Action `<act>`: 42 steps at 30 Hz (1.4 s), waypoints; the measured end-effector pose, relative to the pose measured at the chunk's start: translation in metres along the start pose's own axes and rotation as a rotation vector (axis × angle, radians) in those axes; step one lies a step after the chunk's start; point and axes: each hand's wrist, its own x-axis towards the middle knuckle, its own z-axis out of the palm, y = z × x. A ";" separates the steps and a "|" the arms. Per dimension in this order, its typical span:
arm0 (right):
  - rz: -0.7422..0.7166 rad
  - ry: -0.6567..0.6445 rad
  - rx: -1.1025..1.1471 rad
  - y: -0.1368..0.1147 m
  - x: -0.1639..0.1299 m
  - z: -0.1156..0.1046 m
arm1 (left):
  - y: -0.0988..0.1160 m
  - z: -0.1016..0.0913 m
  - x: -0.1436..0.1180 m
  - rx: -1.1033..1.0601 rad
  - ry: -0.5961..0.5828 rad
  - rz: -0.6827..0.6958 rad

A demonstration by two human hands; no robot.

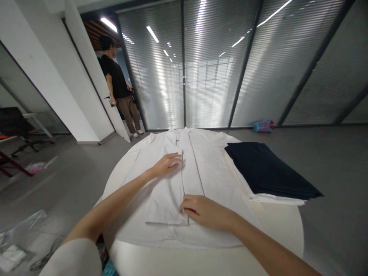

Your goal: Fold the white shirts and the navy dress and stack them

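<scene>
A white shirt [212,172] lies spread flat on a round white table [287,226], collar at the far side. Its left side is folded inward into a long panel [166,199]. My left hand [166,165] rests flat on that panel near its upper edge, fingers pointing right. My right hand [204,211] presses on the panel's lower right edge, fingers curled onto the cloth. Neither hand lifts the fabric.
A folded dark navy garment [267,168] lies on folded white cloth [276,198] at the table's right. A person in a black top [117,82] stands by the glass wall at the back left. Plastic bags [17,230] litter the floor at left.
</scene>
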 end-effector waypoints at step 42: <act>0.244 0.033 0.014 0.019 -0.044 -0.030 | 0.077 -0.053 -0.167 -0.018 -0.228 0.314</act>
